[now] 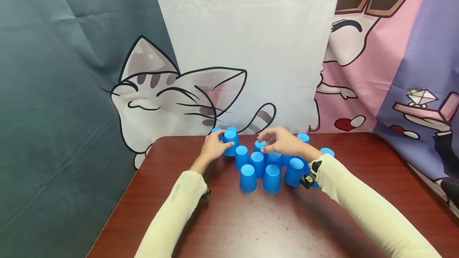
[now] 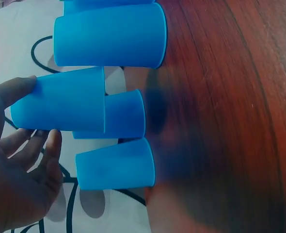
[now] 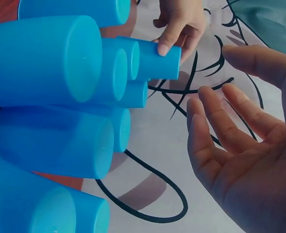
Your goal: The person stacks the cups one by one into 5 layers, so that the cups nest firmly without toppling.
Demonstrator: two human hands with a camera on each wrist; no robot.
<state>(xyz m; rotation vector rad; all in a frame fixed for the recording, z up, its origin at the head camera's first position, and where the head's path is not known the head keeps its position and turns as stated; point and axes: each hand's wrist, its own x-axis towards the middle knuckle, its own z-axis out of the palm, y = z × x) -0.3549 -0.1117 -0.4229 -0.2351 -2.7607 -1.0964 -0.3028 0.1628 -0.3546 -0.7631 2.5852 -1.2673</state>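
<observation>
Between the thumb and fingers of my left hand (image 1: 213, 146) is an upside-down blue cup (image 2: 60, 99). In the left wrist view its rim sits higher than the rims of the neighbouring cups, so it appears raised off the table. Two more blue cups stand just behind it, one of them a lower cup (image 2: 116, 165). My right hand (image 1: 281, 142) hovers over the group of cups, fingers loosely bent and thumb apart. Nothing is between its fingers in the right wrist view. Under and in front of it stand several inverted blue cups, including a front cup (image 1: 271, 179).
The cups stand close together on a reddish-brown wooden table (image 1: 222, 218), toward its far side. Beyond the far edge hangs a cloth backdrop (image 1: 251, 31) with cartoon figures. A lone blue cup (image 1: 327, 152) shows behind my right forearm.
</observation>
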